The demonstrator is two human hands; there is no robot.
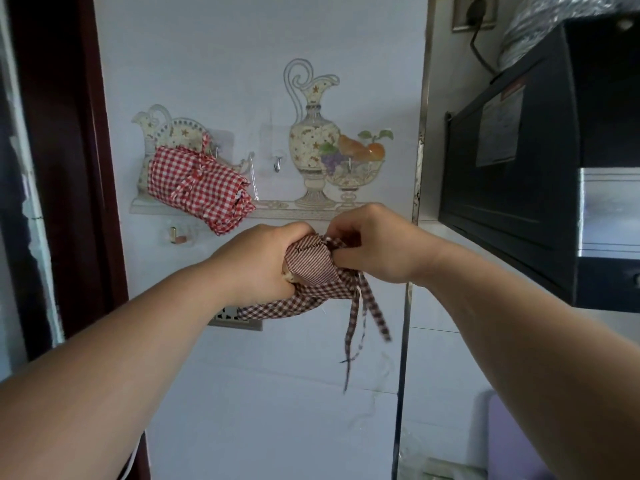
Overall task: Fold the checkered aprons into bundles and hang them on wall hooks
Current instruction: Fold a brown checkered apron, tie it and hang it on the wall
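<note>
A red-and-white checkered apron bundle [199, 185] hangs by its loop from the left wall hook [216, 151]. In front of the wall I hold a second, dark brown checkered apron bundle [304, 292] with a striped patch on top. My left hand [259, 263] grips its left end. My right hand [374, 244] pinches the apron's strap [331, 244] at the top of the bundle. Two strap ends [363, 320] dangle below. A bare middle hook [277, 165] and a right hook [350, 161] stick out of the wall above my hands.
The wall carries a printed picture of jugs and a fruit bowl [313, 133]. A dark range hood [540, 161] juts out at the right, with a silver duct [540, 26] and a socket [474, 10] above. A dark door frame [62, 168] stands at the left. A wall socket [235, 318] sits below the bundle.
</note>
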